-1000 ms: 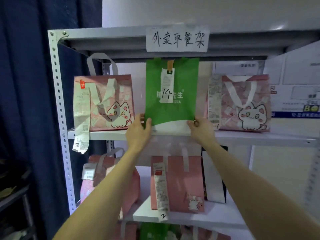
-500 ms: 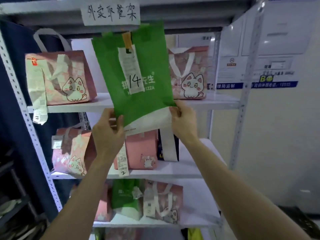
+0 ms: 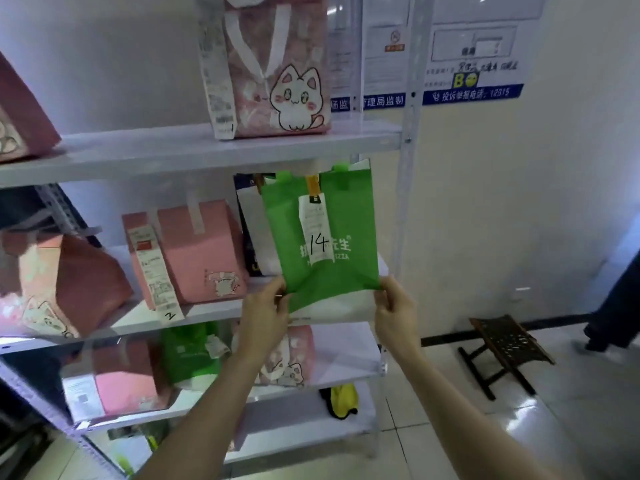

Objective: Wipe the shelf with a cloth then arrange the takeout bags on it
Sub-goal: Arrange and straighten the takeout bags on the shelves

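I hold a green takeout bag (image 3: pixel 325 237) with a receipt marked 14 upright in front of the right end of the second shelf (image 3: pixel 207 315). My left hand (image 3: pixel 265 315) pinches its lower left corner and my right hand (image 3: pixel 394 311) pinches its lower right corner. The white metal shelf rack (image 3: pixel 408 140) carries pink cat-print bags: one on the upper shelf (image 3: pixel 277 71) and a plain pink bag with a receipt marked 2 (image 3: pixel 197 258) on the second shelf. A dark and white bag (image 3: pixel 252 223) stands behind the green one.
More pink and green bags fill the left side and the third shelf (image 3: pixel 346 362). A yellow and black cloth-like item (image 3: pixel 341 400) lies on the lowest shelf. A small dark stool (image 3: pixel 502 351) stands on the tiled floor to the right, near a person's dark trouser leg (image 3: pixel 620 306).
The green bag came off the upper shelf and moved down and right to the second shelf's right end, both hands still on its bottom corners. My view dropped lower.
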